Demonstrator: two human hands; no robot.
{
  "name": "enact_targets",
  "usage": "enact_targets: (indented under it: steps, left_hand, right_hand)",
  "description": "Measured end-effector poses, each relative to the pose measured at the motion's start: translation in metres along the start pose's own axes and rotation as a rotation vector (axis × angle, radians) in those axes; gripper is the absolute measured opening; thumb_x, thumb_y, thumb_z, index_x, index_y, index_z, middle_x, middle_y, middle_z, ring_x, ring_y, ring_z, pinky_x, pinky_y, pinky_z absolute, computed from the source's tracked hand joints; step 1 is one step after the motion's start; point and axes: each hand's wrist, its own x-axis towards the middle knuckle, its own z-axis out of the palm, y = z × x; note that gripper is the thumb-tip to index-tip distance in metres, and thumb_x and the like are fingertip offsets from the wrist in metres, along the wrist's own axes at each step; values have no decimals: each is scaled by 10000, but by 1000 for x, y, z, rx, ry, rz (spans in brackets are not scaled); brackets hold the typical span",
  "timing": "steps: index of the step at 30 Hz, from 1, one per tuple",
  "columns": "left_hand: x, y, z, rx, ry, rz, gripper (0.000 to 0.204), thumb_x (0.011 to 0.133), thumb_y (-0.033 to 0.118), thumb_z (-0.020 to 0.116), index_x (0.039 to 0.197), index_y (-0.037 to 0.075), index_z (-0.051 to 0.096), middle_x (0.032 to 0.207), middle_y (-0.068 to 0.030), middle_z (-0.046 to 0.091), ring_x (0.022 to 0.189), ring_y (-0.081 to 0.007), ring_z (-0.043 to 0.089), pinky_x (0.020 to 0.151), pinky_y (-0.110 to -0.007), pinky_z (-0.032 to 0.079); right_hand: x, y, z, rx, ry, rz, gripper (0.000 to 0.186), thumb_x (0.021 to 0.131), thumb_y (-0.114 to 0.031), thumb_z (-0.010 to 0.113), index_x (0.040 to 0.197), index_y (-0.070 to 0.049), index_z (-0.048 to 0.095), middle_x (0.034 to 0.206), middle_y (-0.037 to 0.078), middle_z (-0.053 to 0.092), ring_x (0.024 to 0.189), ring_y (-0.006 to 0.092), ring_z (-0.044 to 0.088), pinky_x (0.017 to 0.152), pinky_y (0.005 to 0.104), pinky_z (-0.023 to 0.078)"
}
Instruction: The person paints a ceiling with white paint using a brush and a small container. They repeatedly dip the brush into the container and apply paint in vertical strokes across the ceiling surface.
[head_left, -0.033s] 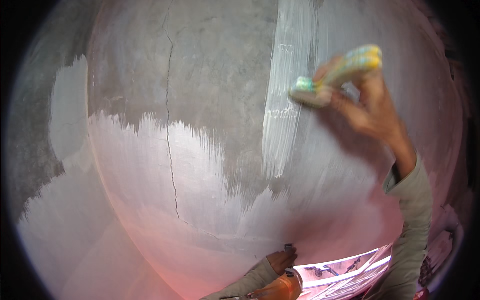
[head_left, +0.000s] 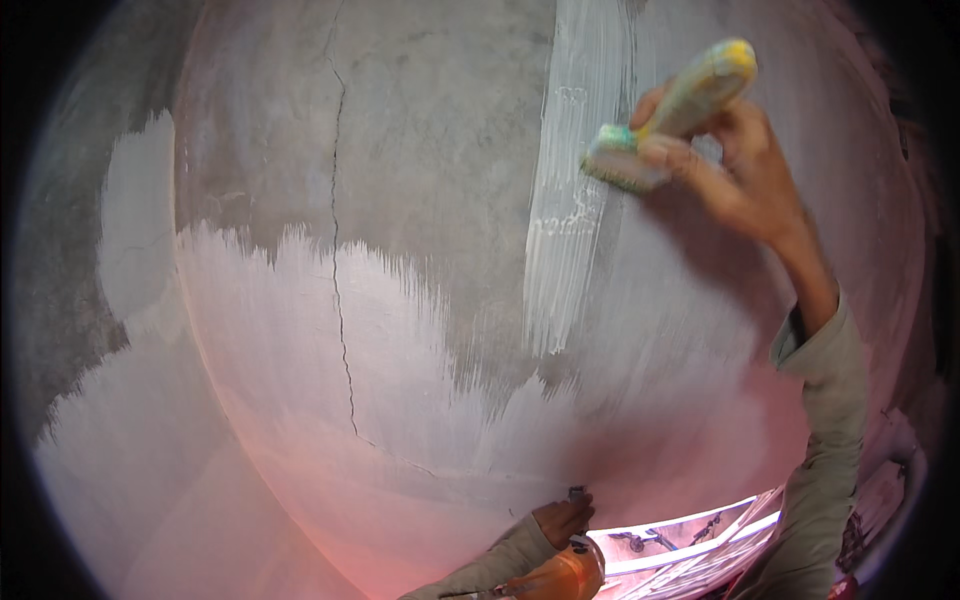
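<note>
My right hand (head_left: 745, 175) grips a wide paintbrush (head_left: 700, 90) with a pale green and yellow paint-smeared handle. The handle points up and to the right, and the bristle end is against the grey wall (head_left: 430, 130), at the right edge of a wet white paint streak (head_left: 560, 260). Low in the view, my left hand (head_left: 563, 520) has its fingers drawn together beside a small dark object (head_left: 578, 493). What those fingers hold, if anything, is not clear. Just under this hand is an orange, rounded container (head_left: 570, 575), partly cut off by the lower edge.
White paint (head_left: 300, 330) covers the lower wall with a ragged upper edge. A thin crack (head_left: 338, 200) runs down the wall left of the middle. Farther left, a corner edge (head_left: 200, 350) meets another partly painted surface (head_left: 140, 220). Bright pale bars (head_left: 690, 540) show at lower right.
My right hand has risen slightly and tipped the brush handle more steeply upward. The bristle end has shifted only a little. My left hand and the orange container look the same.
</note>
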Motion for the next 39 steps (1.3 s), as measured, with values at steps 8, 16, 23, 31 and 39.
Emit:
enact_targets:
  steps: [8,16,23,31,39]
  left_hand:
    - [5,-4,14,-50,-346,-67,402,871,99,625,1265,17,617,1309,-190,627,887,-311,692,787,-423,562]
    - [4,4,-5,64,-32,-7,404,843,107,680,1236,30,623,1320,-187,627,921,-290,682,799,-414,560]
    - [-20,-13,27,93,-70,-22,359,862,110,664,1210,25,629,1319,-203,620,922,-287,682,795,-405,564]
    - [-8,-1,13,-50,-44,-34,394,840,125,663,1218,23,620,1323,-201,606,920,-280,674,809,-409,561]
    - [8,9,-20,148,-53,0,427,819,132,661,1228,22,612,1342,-199,589,919,-273,666,822,-412,557]
  right_hand:
    - [93,51,-68,-397,245,147,155,881,-148,744,959,-21,701,848,84,713,732,181,658,663,355,548]
    - [-5,-1,34,-547,83,-487,288,803,-34,774,1082,-15,709,956,127,714,823,288,712,687,321,577]
    - [-110,-72,96,-390,-172,-426,208,896,-194,663,1061,-68,684,1100,112,677,820,239,663,707,332,583]
    - [-190,-122,118,-223,-355,-393,249,919,-193,646,1144,-87,647,1099,94,661,923,232,663,753,356,583]
    - [-134,-74,91,108,-211,64,268,785,-102,735,1040,-64,662,915,80,682,762,268,673,655,360,546]
